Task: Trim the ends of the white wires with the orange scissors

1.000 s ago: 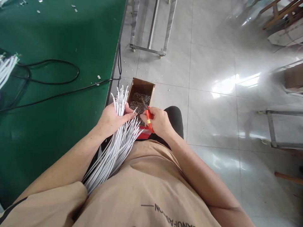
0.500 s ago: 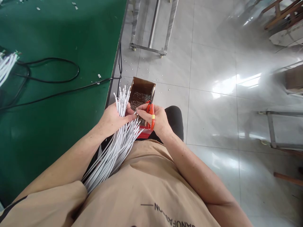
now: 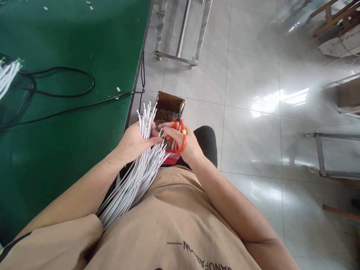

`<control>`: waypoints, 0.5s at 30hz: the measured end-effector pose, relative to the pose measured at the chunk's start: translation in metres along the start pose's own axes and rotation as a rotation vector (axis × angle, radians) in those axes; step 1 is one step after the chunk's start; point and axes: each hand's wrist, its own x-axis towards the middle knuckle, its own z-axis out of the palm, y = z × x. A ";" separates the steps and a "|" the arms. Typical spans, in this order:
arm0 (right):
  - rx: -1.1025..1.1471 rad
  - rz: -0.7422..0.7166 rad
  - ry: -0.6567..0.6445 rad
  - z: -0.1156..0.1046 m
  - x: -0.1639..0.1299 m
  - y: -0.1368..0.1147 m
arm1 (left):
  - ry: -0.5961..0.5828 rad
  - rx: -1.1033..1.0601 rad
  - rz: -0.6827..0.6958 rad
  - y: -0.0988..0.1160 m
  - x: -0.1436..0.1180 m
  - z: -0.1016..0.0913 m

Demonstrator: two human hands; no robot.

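Observation:
A thick bundle of white cables [image 3: 137,176] runs up from my lap, and my left hand [image 3: 135,140] is wrapped round it below the upper ends. The thumb and a fingertip of that hand pinch one cable end apart from the bundle. Orange-handled scissors [image 3: 183,140] with a yellow band lie in my right hand [image 3: 188,144], which is closed on the handles. Its fingertips are close beside the pinched cable end; whether they touch it I cannot tell. The blades point away from me and are mostly hidden.
Below my hands stands an open cardboard box [image 3: 170,99] holding many small clippings. The green table [image 3: 84,150] at left carries a black cord [image 3: 70,111] and more white cables [image 3: 9,77]. A metal frame on casters [image 3: 177,58] stands ahead on the tiled floor.
My right fingers have drawn slightly back from the cable end, and the scissors have turned a little in the hand. My left hand keeps its hold on the bundle.

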 end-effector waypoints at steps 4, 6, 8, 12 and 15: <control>-0.065 0.031 0.033 -0.006 0.000 -0.001 | -0.009 -0.024 -0.008 -0.002 0.001 0.000; -0.071 0.030 0.039 -0.006 0.000 0.000 | -0.012 -0.029 0.000 -0.002 0.000 0.000; -0.068 0.035 0.035 -0.005 0.000 0.001 | -0.012 -0.023 0.010 -0.002 0.000 0.000; -0.049 0.005 0.019 -0.001 -0.004 0.002 | -0.002 0.036 0.024 0.002 -0.001 -0.001; -0.034 -0.034 -0.033 0.002 -0.008 0.002 | 0.021 0.048 0.008 0.004 -0.001 -0.002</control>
